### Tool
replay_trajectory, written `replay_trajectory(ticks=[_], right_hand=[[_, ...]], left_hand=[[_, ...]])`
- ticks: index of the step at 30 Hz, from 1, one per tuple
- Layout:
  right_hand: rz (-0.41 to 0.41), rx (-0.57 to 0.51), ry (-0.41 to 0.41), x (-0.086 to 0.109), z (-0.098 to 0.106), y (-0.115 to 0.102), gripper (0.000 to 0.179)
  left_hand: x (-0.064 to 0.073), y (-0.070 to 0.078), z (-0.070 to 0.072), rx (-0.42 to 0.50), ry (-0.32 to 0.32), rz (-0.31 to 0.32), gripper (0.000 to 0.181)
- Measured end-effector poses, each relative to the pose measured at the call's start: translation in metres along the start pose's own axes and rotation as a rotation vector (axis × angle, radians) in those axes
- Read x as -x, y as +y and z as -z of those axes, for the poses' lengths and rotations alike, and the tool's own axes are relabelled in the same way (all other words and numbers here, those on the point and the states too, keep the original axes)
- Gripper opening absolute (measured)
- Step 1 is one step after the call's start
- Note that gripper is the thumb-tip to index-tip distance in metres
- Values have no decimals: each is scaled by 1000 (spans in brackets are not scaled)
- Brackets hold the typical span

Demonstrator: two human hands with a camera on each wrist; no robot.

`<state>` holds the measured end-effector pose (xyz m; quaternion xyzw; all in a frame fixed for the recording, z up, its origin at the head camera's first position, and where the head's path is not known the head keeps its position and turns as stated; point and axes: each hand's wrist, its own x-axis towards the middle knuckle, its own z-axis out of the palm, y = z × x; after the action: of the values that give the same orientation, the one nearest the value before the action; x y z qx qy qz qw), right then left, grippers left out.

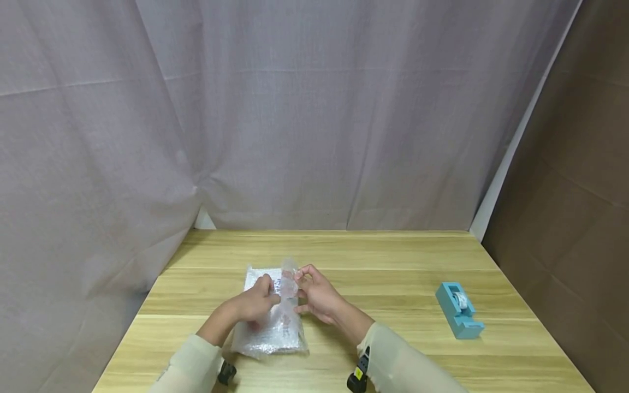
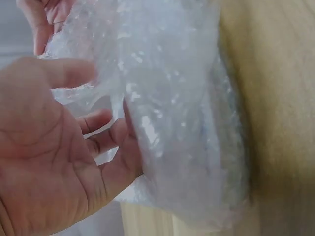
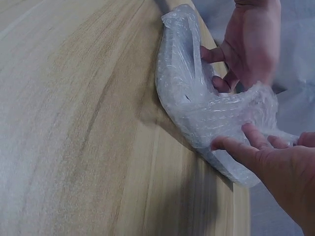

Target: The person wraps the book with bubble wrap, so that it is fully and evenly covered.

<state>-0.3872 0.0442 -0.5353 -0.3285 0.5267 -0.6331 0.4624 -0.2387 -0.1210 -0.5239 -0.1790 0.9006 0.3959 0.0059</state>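
A flat package in clear bubble wrap (image 1: 275,333) lies on the table, with faint dark and reddish print showing through. Over it is my left hand (image 1: 255,303); in the left wrist view this hand (image 2: 54,142) has its fingers reaching behind a loose fold of the bubble wrap (image 2: 167,98), the thumb standing apart from it. At the package's right side my right hand (image 1: 319,295) pinches a raised edge of the wrap between thumb and index finger. The right wrist view has the right hand's other fingers (image 3: 236,150) lying against the wrap (image 3: 179,78).
A blue tape dispenser (image 1: 457,311) with a roll of tape stands on the wooden table (image 1: 373,256) to the right. Grey curtains (image 1: 295,136) hang behind and left, and a brown cloth panel (image 1: 565,207) borders the right side.
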Motion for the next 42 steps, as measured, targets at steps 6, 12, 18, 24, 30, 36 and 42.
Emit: replay_trajectory(ticks=[6,12,18,24,30,36,42], right_hand=[[-7,30,-1,0,-1,-2,19],[-35,32,6,-1,-2,-3,28],[-30,17,-32,-1,-3,-3,44],[-10,34,-70,0,-3,1,65],[7,92,-70,3,0,3,88],[-2,203,-90,3,10,3,111],[-45,250,-139,4,20,8,130]], left_hand=[[2,3,7,56,-37,76,55],[6,7,8,-33,-63,67,66],[4,5,3,-116,-19,66,53],[6,10,1,-107,48,91,56],[6,8,0,-49,93,110,56],[8,7,1,17,83,134,58],[8,8,2,60,77,137,54]])
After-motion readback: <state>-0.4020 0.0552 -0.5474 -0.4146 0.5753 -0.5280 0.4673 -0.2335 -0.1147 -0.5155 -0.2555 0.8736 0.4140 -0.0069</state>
